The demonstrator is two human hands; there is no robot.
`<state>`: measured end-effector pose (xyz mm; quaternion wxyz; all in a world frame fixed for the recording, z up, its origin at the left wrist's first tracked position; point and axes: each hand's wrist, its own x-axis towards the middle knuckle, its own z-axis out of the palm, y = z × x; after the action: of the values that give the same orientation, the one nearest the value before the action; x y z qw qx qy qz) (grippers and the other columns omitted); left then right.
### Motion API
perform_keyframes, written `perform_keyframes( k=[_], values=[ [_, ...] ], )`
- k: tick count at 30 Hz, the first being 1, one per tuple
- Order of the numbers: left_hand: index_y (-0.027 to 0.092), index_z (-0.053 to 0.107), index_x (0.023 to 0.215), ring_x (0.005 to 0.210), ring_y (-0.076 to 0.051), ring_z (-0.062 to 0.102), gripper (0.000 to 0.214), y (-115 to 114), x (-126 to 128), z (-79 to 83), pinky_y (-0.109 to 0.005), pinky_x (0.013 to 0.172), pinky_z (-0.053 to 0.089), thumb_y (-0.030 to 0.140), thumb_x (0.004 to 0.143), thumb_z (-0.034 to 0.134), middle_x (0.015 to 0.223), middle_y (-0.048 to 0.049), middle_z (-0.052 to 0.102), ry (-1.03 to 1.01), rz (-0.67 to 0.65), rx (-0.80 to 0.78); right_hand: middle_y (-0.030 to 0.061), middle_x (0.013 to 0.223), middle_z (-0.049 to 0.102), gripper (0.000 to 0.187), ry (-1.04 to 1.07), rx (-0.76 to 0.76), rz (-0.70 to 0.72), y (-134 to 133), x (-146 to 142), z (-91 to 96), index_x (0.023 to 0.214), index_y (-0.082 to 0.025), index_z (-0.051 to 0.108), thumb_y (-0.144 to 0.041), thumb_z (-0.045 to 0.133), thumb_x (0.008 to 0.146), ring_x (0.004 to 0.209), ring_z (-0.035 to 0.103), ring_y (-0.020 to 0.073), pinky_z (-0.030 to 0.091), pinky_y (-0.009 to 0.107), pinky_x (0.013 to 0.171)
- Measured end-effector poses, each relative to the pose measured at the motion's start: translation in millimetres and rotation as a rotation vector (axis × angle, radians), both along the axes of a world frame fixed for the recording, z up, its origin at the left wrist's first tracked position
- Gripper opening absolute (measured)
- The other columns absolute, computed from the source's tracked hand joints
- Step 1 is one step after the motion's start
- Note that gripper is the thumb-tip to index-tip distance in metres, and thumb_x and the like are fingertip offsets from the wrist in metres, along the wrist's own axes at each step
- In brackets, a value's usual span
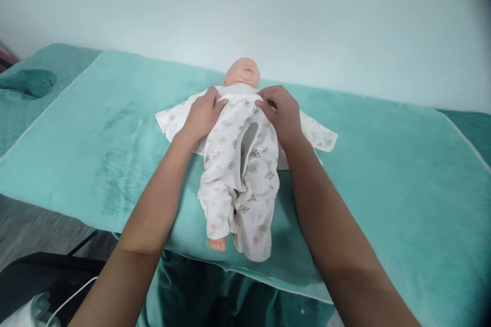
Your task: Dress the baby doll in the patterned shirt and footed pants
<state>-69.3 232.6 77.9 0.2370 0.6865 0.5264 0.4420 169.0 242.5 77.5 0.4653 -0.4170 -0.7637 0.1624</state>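
Note:
A baby doll (pixel 242 71) lies on its back on a teal towel (pixel 115 133), head toward the wall. It wears a white printed romper (pixel 245 179) with the front gaping open down the middle; one bare foot (pixel 217 243) shows at the bottom. My left hand (pixel 202 115) rests on the doll's left chest side, fingers curled on the romper's edge near the collar. My right hand (pixel 281 112) grips the opposite edge of the romper near the neck. The sleeves spread flat to both sides.
The towel covers a bed against a pale wall (pixel 268 10). A teal pillow (pixel 26 83) lies at the far left. Below the bed's near edge are a dark object and a white cable (pixel 72 296) at bottom left.

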Motion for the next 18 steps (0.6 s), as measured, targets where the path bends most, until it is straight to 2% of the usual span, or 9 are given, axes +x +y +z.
perform_keyframes(
  k=[4,8,11,13,18],
  values=[
    [0.024,0.054,0.090,0.099,-0.031,0.062,0.026,32,3,-17.9,-0.040,0.091,0.042,0.044,0.092,0.070,0.076,-0.0042,0.055,-0.119,0.041,0.054,0.0018,0.077,0.062,0.021,-0.089,-0.052,-0.160,22,0,-2.3,0.083,-0.027,0.057,-0.045,0.060,0.094,0.082,0.060,0.0228,0.050,0.040,0.084],
    [0.025,0.054,0.093,0.110,-0.035,0.061,0.029,51,7,-31.0,-0.041,0.093,0.041,0.048,0.089,0.073,0.079,-0.0067,0.057,-0.231,0.084,0.049,-0.0017,0.065,0.051,0.023,-0.047,-0.108,-0.206,43,2,-8.0,0.073,-0.026,0.049,-0.034,0.067,0.086,0.071,0.053,0.0191,0.049,0.038,0.078],
    [0.026,0.056,0.096,0.114,-0.036,0.060,0.030,46,10,-32.8,-0.042,0.093,0.042,0.051,0.090,0.071,0.084,-0.0080,0.061,-0.257,0.102,0.023,-0.0026,0.065,0.050,0.025,0.046,-0.188,-0.252,43,-3,-12.8,0.070,-0.026,0.046,-0.030,0.068,0.082,0.067,0.049,0.0165,0.049,0.037,0.076],
    [0.026,0.058,0.098,0.116,-0.034,0.059,0.028,37,11,-31.5,-0.042,0.095,0.043,0.050,0.091,0.070,0.090,-0.0082,0.064,-0.244,0.115,0.001,-0.0028,0.067,0.052,0.021,0.140,-0.232,-0.268,36,-6,-16.6,0.073,-0.026,0.050,-0.031,0.068,0.082,0.068,0.051,0.0164,0.050,0.037,0.077],
    [0.025,0.062,0.094,0.111,-0.029,0.057,0.003,16,11,-29.1,-0.043,0.100,0.042,0.028,0.095,0.060,0.107,-0.0085,0.064,-0.104,0.214,0.069,0.0015,0.094,0.067,0.010,0.382,-0.229,-0.180,8,-9,-26.5,0.088,-0.025,0.060,-0.028,0.066,0.081,0.090,0.064,0.0177,0.053,0.035,0.090]
  ],
)
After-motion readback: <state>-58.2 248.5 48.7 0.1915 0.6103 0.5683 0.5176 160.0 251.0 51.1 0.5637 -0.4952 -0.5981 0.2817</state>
